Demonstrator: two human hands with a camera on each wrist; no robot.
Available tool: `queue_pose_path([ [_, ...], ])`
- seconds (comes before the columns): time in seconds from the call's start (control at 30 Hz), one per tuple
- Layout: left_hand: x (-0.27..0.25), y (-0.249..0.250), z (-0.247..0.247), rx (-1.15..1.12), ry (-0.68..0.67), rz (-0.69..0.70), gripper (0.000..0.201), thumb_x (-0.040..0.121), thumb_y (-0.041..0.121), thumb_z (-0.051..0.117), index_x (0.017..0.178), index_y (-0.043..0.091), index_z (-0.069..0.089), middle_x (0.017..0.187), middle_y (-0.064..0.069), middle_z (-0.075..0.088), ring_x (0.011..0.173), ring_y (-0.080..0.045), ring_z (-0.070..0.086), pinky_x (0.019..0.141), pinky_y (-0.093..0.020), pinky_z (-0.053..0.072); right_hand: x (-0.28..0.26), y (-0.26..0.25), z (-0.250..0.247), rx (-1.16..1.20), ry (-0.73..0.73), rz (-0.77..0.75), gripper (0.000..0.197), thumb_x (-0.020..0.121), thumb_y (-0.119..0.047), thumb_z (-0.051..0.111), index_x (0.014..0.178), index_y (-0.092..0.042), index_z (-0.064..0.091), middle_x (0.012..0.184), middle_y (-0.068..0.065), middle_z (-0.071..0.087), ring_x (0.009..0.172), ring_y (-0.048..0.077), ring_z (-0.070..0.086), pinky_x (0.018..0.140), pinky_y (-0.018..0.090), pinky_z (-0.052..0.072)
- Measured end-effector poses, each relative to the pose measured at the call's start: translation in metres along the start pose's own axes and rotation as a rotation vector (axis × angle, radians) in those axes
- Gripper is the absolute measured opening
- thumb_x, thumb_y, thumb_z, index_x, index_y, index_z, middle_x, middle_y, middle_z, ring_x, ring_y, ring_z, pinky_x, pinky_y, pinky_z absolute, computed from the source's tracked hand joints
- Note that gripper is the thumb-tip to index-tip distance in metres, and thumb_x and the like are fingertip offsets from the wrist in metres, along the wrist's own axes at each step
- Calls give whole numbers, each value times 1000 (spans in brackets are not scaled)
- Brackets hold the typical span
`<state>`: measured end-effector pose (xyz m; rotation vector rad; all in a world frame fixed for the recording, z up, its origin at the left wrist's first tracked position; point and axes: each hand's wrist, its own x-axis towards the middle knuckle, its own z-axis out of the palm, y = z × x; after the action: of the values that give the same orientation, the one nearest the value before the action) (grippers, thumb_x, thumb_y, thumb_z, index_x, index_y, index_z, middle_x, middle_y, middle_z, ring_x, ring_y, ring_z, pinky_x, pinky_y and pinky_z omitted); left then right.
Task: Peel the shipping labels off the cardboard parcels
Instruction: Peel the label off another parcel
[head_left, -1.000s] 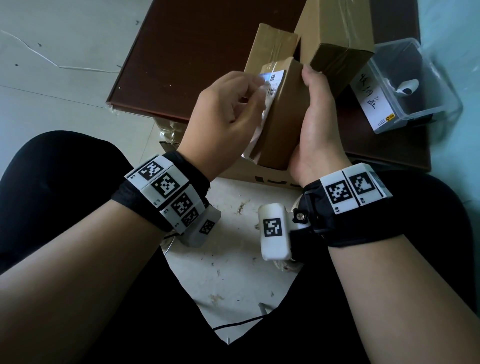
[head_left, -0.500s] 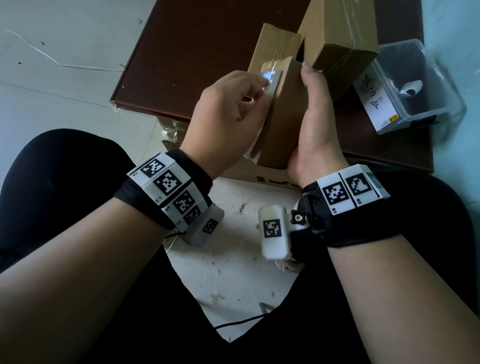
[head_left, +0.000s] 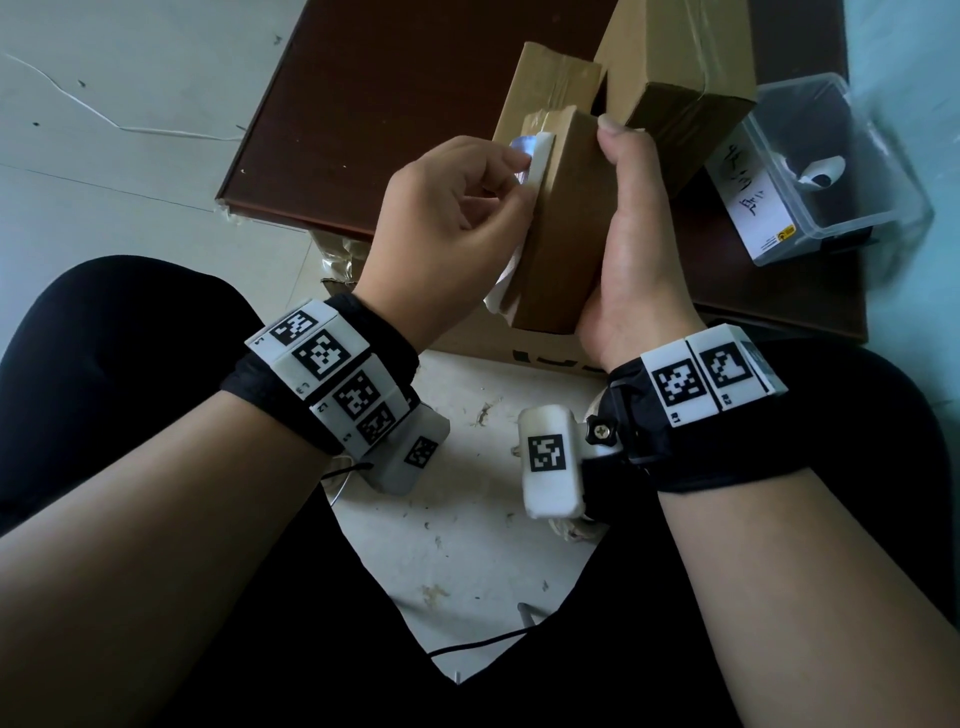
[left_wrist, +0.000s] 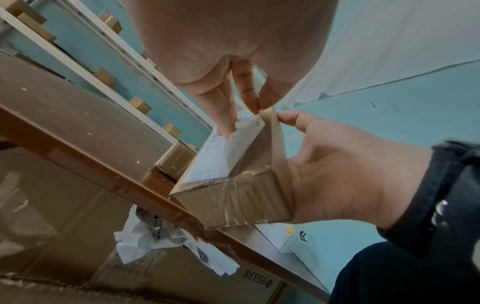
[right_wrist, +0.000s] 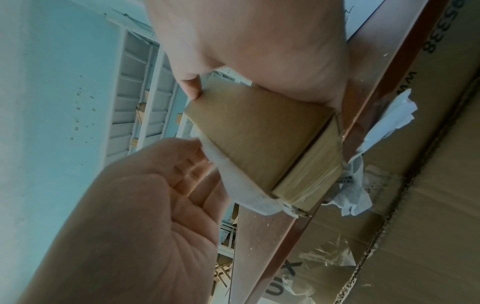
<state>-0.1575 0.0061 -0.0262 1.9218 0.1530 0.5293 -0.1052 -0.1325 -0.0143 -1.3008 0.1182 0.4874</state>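
Observation:
A small brown cardboard parcel (head_left: 566, 223) stands on end in front of me, above the table edge. My right hand (head_left: 618, 156) grips it from the right, with the thumb over its top corner. A white shipping label (head_left: 540, 153) lies along the parcel's left face, its lower end (head_left: 501, 296) hanging loose. My left hand (head_left: 522, 174) pinches the label's top end between thumb and fingers. In the left wrist view the fingertips (left_wrist: 253, 102) meet on the label (left_wrist: 221, 156) at the parcel's (left_wrist: 244, 195) upper edge. The right wrist view shows the parcel (right_wrist: 259, 133) with the label (right_wrist: 233, 185) curling off it.
Two more taped parcels (head_left: 550, 78) (head_left: 680, 67) stand on the dark brown table (head_left: 405, 104) just behind. A clear plastic box (head_left: 831, 166) sits at the right edge. Crumpled peeled labels (left_wrist: 166, 242) lie on a large carton (head_left: 519, 348) under the table.
The parcel has turned, so less of the label's printed face shows. My left fingers stay pinched on its top end, and the right thumb has come over the parcel's top corner.

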Motion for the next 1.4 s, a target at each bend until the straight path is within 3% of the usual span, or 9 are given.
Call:
queue_pose_path([
  [0.1,0,9,-2,-153,-22,-119,26,103,18,61,101,-4,75,96,-17,76,87,-29,77,78,-42,66,-1,-1,-2,-1,-12,-24,58,102,-59,58,129,-11,77,130,22,76,122,40,74,110,64,56],
  [0.23,0,16,-7,-141,-53,-87,32,102,33,69,103,2,74,91,-16,74,81,-32,76,72,-54,65,-2,2,3,-25,1,-121,65,92,-57,70,128,-2,74,125,30,73,114,47,75,100,60,63],
  [0.33,0,13,-8,-92,-42,-52,31,102,30,70,106,-1,72,96,-12,75,81,-25,77,69,-47,66,-1,4,8,-69,38,-172,83,79,-60,81,133,0,69,120,26,75,106,40,77,91,52,67],
  [0.43,1,12,-8,-85,-43,-36,25,104,19,66,105,-6,70,97,-16,75,79,-28,76,69,-40,66,2,5,7,-51,22,-169,96,71,-64,82,137,3,65,125,34,71,105,46,77,87,51,68],
  [0.5,0,10,-8,-71,-54,-26,23,104,16,64,105,-6,70,96,-20,74,76,-33,76,68,-47,65,4,5,7,-37,0,-145,101,70,-67,82,139,4,63,129,38,68,110,53,74,93,59,65],
  [0.6,-1,7,-7,-44,-49,-43,25,102,20,65,105,-3,71,85,-28,73,72,-46,72,61,-59,59,4,5,8,-35,-1,-108,99,69,-71,84,139,-3,66,132,30,70,118,46,74,110,66,56],
  [0.97,0,4,-5,-27,-38,-37,19,103,11,61,105,-7,68,89,-19,75,75,-20,76,71,-46,64,3,2,4,4,8,-25,94,68,-65,90,140,-9,68,132,16,77,121,34,77,110,59,58],
  [1.27,0,5,-4,-89,-38,-97,20,103,9,60,101,-9,67,87,-22,74,77,-25,76,75,-44,66,2,0,3,-5,23,-5,96,67,-70,89,141,-14,69,132,10,78,124,30,76,112,57,55],
  [1.4,0,13,-5,-187,-64,-166,26,105,20,64,107,-6,69,98,-26,73,89,-31,76,73,-32,65,0,-2,2,-10,22,-2,95,67,-68,89,142,-13,67,131,12,78,119,30,78,107,57,60],
])
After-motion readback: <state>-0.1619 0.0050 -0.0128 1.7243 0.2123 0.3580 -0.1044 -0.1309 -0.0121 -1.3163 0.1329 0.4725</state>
